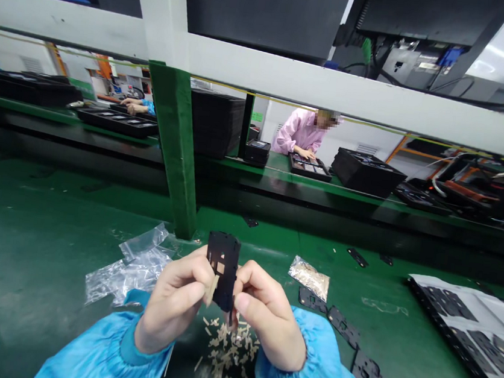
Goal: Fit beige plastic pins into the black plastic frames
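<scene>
Upright between my hands is a thin black plastic plate [226,274] with small cutouts and a beige patch on its face. My right hand [265,309] is closed on the plate's right edge, thumb and fingers pinched together. At the plate's left edge, my left hand [178,302] pinches a narrow beige strip [213,288]; whether those fingers also grip the plate is hard to tell. Beneath both hands lies a scattered pile of small beige pieces [230,362].
Crumpled clear bags [134,266] lie left on the green table [22,248]. To the right are a bag of beige pieces [310,277], several loose black plates [343,327] and a tray [421,305] of plates. A green post [174,156] rises ahead; a co-worker [304,131] handles a tray beyond.
</scene>
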`<state>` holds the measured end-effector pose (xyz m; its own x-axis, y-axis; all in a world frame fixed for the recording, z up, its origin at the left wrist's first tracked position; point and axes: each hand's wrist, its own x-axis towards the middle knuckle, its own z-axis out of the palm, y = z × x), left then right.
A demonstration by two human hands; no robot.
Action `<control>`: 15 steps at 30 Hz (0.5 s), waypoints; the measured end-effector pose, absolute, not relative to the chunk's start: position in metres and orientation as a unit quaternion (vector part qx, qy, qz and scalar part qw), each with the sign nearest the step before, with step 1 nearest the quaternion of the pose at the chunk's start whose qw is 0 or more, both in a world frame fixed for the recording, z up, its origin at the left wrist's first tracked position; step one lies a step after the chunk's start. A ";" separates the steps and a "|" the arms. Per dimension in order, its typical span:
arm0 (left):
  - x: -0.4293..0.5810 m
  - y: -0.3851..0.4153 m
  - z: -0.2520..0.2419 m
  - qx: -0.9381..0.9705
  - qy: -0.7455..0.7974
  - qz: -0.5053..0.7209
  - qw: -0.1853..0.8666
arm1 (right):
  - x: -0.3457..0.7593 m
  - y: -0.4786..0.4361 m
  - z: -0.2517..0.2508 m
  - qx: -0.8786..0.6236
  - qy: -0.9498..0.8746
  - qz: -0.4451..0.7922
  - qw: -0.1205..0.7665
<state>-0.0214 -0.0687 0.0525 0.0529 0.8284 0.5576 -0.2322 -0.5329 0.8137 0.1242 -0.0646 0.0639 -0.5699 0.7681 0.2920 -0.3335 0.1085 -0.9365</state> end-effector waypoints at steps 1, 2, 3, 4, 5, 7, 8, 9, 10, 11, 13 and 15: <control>-0.020 -0.069 0.054 0.592 0.242 0.643 0.421 | 0.124 -0.064 0.064 -0.173 -0.609 0.645 0.428; -0.019 -0.069 0.056 0.586 0.237 0.646 0.428 | 0.124 -0.064 0.065 -0.169 -0.610 0.642 0.431; -0.018 -0.069 0.057 0.581 0.234 0.647 0.436 | 0.124 -0.063 0.065 -0.169 -0.615 0.633 0.439; -0.017 -0.070 0.059 0.574 0.233 0.647 0.445 | 0.124 -0.063 0.065 -0.173 -0.623 0.618 0.447; -0.016 -0.070 0.061 0.565 0.232 0.646 0.457 | 0.124 -0.062 0.065 -0.181 -0.631 0.605 0.451; -0.015 -0.071 0.063 0.546 0.236 0.639 0.489 | 0.125 -0.061 0.065 -0.193 -0.641 0.593 0.448; -0.015 -0.071 0.064 0.535 0.238 0.632 0.508 | 0.126 -0.060 0.064 -0.196 -0.641 0.596 0.443; -0.015 -0.072 0.065 0.523 0.239 0.625 0.527 | 0.126 -0.060 0.063 -0.196 -0.639 0.602 0.437; -0.015 -0.073 0.065 0.509 0.241 0.618 0.548 | 0.126 -0.059 0.063 -0.193 -0.636 0.607 0.435; -0.015 -0.073 0.065 0.495 0.242 0.611 0.569 | 0.126 -0.058 0.062 -0.192 -0.635 0.607 0.438; -0.015 -0.074 0.065 0.459 0.244 0.599 0.609 | 0.126 -0.057 0.061 -0.188 -0.635 0.600 0.449; -0.015 -0.075 0.065 0.424 0.250 0.593 0.637 | 0.126 -0.056 0.061 -0.180 -0.639 0.591 0.458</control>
